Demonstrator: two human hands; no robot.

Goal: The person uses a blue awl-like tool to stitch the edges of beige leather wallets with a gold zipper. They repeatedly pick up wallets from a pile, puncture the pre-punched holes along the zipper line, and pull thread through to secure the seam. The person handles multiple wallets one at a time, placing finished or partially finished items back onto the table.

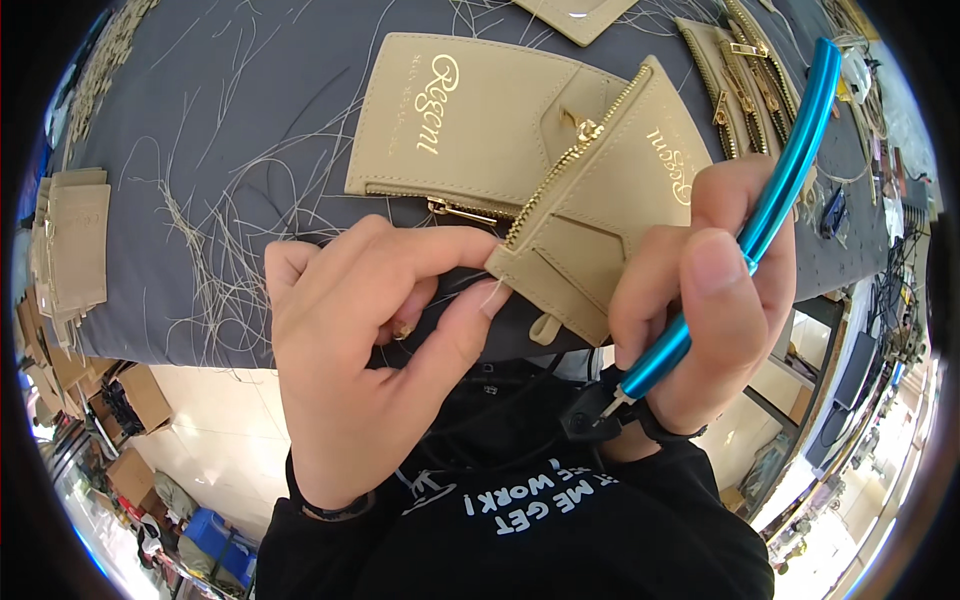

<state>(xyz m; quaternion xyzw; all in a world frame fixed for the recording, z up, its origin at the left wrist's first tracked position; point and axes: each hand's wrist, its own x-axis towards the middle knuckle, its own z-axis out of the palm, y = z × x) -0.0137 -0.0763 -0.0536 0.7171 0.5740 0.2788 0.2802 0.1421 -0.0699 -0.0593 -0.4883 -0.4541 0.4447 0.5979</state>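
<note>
My left hand [365, 340] pinches the lower-left corner of a beige zippered card wallet [570, 270], with a thin pale thread [494, 292] beside my thumb. The wallet lies tilted, its gold zipper [560, 160] along the upper-left edge. My right hand [720, 290] is closed around a long teal metallic pen-like tool [795, 140] with a narrow metal tip [615, 405] pointing down, beside the wallet's right side. A similar wallet [500, 100] lies behind the held one, partly underneath it.
More zippered pieces [740, 80] lie at the upper right, another at the top, and stacked beige pieces [75, 240] at the left edge. Loose threads spread over the dark worktable [200, 100]. Cardboard boxes [140, 395] and a blue bin [215, 540] stand below on the left.
</note>
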